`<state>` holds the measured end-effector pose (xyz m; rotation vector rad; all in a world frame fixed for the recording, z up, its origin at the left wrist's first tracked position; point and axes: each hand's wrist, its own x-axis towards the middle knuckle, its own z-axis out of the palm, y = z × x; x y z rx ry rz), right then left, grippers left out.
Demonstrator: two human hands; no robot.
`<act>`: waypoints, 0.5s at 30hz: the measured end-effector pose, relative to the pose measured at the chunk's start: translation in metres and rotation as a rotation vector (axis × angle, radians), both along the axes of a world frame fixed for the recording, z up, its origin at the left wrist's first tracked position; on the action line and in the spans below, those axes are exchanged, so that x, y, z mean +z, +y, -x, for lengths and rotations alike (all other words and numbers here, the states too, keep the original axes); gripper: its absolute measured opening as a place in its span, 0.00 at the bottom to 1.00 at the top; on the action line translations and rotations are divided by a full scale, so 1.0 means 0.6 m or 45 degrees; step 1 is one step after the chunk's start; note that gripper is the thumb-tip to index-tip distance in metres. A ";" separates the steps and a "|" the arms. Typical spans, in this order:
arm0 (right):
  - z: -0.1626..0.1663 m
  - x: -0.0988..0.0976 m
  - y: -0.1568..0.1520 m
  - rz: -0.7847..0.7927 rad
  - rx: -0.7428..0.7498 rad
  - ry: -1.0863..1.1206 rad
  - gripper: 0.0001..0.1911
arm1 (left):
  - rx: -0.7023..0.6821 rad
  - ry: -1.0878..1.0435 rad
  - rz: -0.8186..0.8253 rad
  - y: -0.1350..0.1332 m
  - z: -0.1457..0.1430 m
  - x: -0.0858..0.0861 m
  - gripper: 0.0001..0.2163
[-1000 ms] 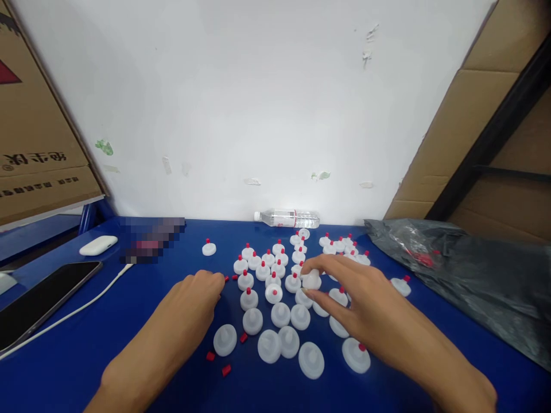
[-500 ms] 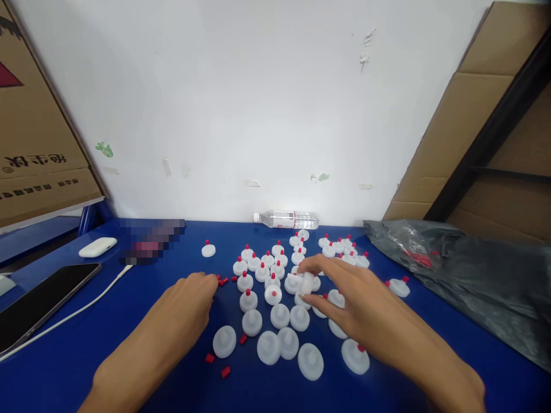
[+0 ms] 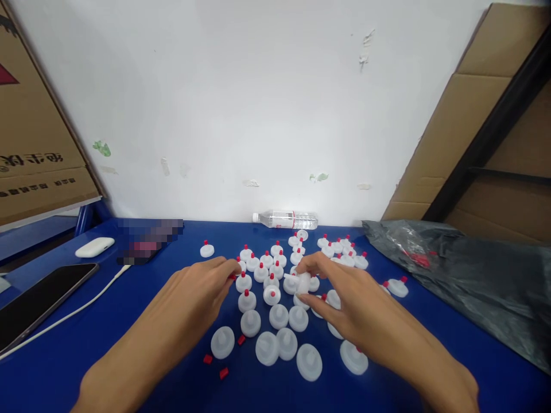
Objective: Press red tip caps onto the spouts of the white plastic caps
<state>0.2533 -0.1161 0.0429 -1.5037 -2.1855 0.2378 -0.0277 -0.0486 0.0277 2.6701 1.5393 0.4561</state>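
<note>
My right hand (image 3: 336, 281) pinches a white plastic spout lid (image 3: 303, 282) between thumb and fingers. The lid is turned on its side, its narrow bare spout pointing left. To its left, my left hand (image 3: 210, 281) is closed, thumb and finger pressed together; whatever the pinch holds is hidden. A bit of red (image 3: 233, 277) shows just under those fingertips. Between and around both hands stand many white lids, some with red tips on their spouts, such as a red-tipped lid (image 3: 247, 300). Nearer lids, like a bare-spouted lid (image 3: 309, 362), have none. A loose red cap (image 3: 224, 373) lies at the front.
A clear bottle (image 3: 288, 219) lies along the wall. On the left are a phone (image 3: 43, 304), a white case (image 3: 94, 247) and a white cable (image 3: 86, 307). Grey plastic sheeting (image 3: 482, 287) covers the right side of the blue table (image 3: 181, 367). Cardboard (image 3: 38, 126) stands at left.
My left hand has moved right and slightly up from the small red caps, towards the lid. My right hand stays in place, and the lid's spout now shows more clearly, pointing left.
</note>
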 end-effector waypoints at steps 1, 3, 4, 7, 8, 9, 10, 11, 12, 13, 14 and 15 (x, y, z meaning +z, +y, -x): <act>0.001 0.000 0.000 0.007 0.004 0.007 0.13 | -0.011 0.000 -0.028 0.000 -0.003 0.002 0.15; 0.004 0.001 0.001 0.025 0.007 0.020 0.13 | -0.044 -0.002 -0.070 -0.001 -0.010 0.005 0.15; 0.005 0.001 0.001 0.037 0.003 0.024 0.12 | -0.069 -0.017 -0.087 -0.003 -0.012 0.006 0.15; 0.009 0.003 0.000 0.038 0.012 0.042 0.11 | -0.170 -0.108 -0.140 -0.010 -0.021 0.006 0.12; 0.010 0.004 0.000 0.026 0.028 0.055 0.10 | -0.205 -0.146 -0.162 -0.013 -0.023 0.006 0.12; 0.012 0.004 -0.002 0.012 0.042 0.070 0.10 | -0.239 -0.182 -0.181 -0.015 -0.025 0.006 0.12; 0.014 0.005 -0.003 -0.004 0.057 0.086 0.09 | -0.275 -0.213 -0.189 -0.018 -0.027 0.006 0.12; 0.015 0.005 -0.005 -0.020 0.070 0.101 0.09 | -0.311 -0.236 -0.186 -0.021 -0.028 0.007 0.12; 0.017 0.006 -0.007 -0.032 0.078 0.116 0.09 | -0.348 -0.253 -0.176 -0.024 -0.029 0.007 0.13; 0.018 0.006 -0.009 -0.043 0.085 0.129 0.10 | -0.386 -0.258 -0.157 -0.027 -0.030 0.007 0.13; 0.020 0.007 -0.011 -0.050 0.094 0.140 0.10 | -0.426 -0.250 -0.135 -0.030 -0.031 0.007 0.13; 0.021 0.008 -0.012 -0.055 0.108 0.152 0.10 | -0.462 -0.228 -0.115 -0.033 -0.031 0.007 0.13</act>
